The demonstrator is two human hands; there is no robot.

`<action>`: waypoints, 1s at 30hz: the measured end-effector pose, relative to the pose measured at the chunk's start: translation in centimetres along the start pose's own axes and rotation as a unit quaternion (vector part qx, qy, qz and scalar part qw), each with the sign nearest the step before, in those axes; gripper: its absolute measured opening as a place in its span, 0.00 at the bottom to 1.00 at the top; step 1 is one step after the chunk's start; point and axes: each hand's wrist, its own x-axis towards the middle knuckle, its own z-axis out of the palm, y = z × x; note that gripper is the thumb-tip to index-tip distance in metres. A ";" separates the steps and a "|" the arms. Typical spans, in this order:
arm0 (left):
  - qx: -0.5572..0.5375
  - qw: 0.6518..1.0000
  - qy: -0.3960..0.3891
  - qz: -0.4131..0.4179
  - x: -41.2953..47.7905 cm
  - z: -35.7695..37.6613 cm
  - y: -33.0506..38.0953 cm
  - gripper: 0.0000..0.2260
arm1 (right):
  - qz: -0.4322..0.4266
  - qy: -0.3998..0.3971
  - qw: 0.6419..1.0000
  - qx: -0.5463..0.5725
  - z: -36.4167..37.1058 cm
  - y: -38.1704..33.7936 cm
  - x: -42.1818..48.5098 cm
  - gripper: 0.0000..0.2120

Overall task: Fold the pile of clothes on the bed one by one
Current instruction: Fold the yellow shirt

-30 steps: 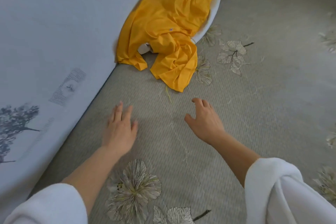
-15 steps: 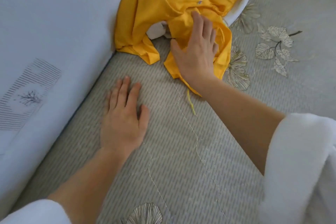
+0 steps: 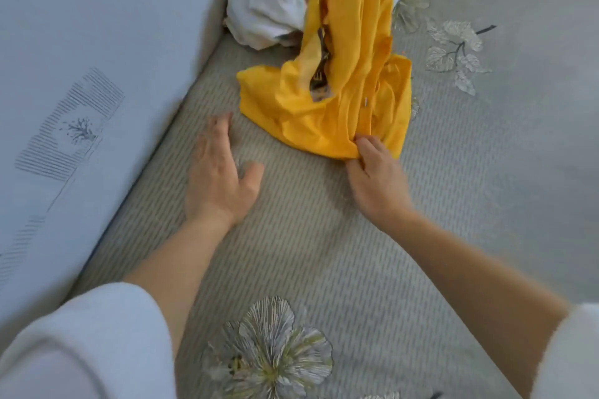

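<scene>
A crumpled yellow garment [image 3: 350, 74] lies stretched toward me on the grey flowered bedspread [image 3: 324, 253], with a dark printed patch showing in its folds. My right hand [image 3: 376, 178] pinches its near edge between thumb and fingers. My left hand [image 3: 217, 172] rests flat on the bedspread, fingers straight, a little left of the garment and apart from it. Behind the yellow garment sits a bunched white garment [image 3: 269, 0] at the top of the view.
A pale blue-grey padded surface [image 3: 81, 74] with a small tree print runs along the left side of the bed. Embroidered flowers [image 3: 269, 356] and leaves [image 3: 453, 52] mark the bedspread. White sleeves cover both my upper arms.
My right hand has gripped the yellow garment and dragged it toward me, uncovering the white garment behind it. My left hand stays flat on the bedspread.
</scene>
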 end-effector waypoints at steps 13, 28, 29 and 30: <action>-0.001 0.984 -0.039 0.173 -18.0 3.9 15.9 0.23 | 0.067 -0.169 0.982 -0.049 -11.3 8.4 -21.3 0.10; -0.126 0.969 -0.150 -0.150 -36.5 14.7 26.3 0.10 | 0.283 -0.078 0.924 0.244 -21.6 18.9 -29.9 0.08; -0.094 0.965 -0.153 -0.189 -36.3 15.3 26.8 0.15 | 0.262 -0.033 0.940 0.217 -21.0 18.7 -28.6 0.07; -0.057 0.961 -0.158 -0.219 -36.0 15.8 27.2 0.19 | 0.232 0.001 0.955 0.185 -20.3 18.3 -27.1 0.08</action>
